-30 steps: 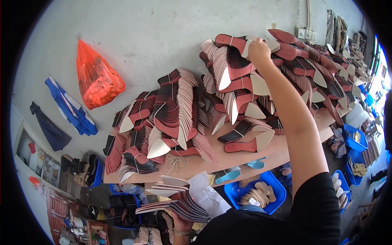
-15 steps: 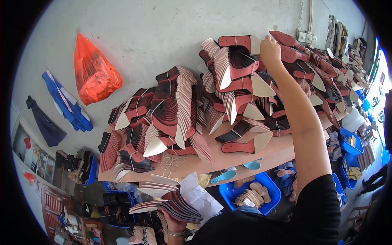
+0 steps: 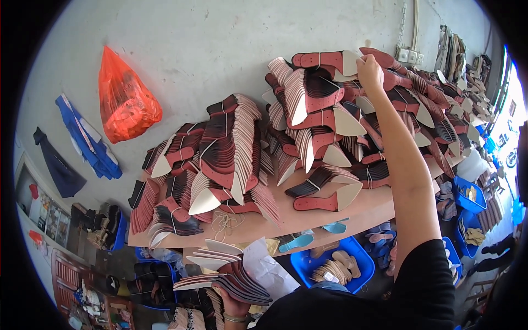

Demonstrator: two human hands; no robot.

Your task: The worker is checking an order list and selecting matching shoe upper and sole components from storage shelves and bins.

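Note:
My right hand point(image 3: 369, 71) reaches up to the top of a tall heap of tied shoe-insole bundles point(image 3: 330, 110), red and black with pale pointed tips, and its fingers close on the topmost bundle point(image 3: 324, 59). A second heap of the same bundles point(image 3: 220, 159) lies to the left on the wooden shelf point(image 3: 308, 217). Low in the view, my left hand point(image 3: 234, 308) holds a fanned stack of dark red insoles point(image 3: 225, 275) against my body. A white sheet of paper point(image 3: 267, 269) sits beside that stack.
An orange plastic bag point(image 3: 126, 104) and blue cloth point(image 3: 88, 143) hang on the grey wall. Blue bins point(image 3: 330, 269) with pale soles stand under the shelf, and more blue bins point(image 3: 467, 198) sit at the right. Loose string point(image 3: 225, 223) lies on the shelf.
My right hand has stayed at the top of the heap, shifting slightly along the topmost bundle. The left hand keeps its stack of insoles low.

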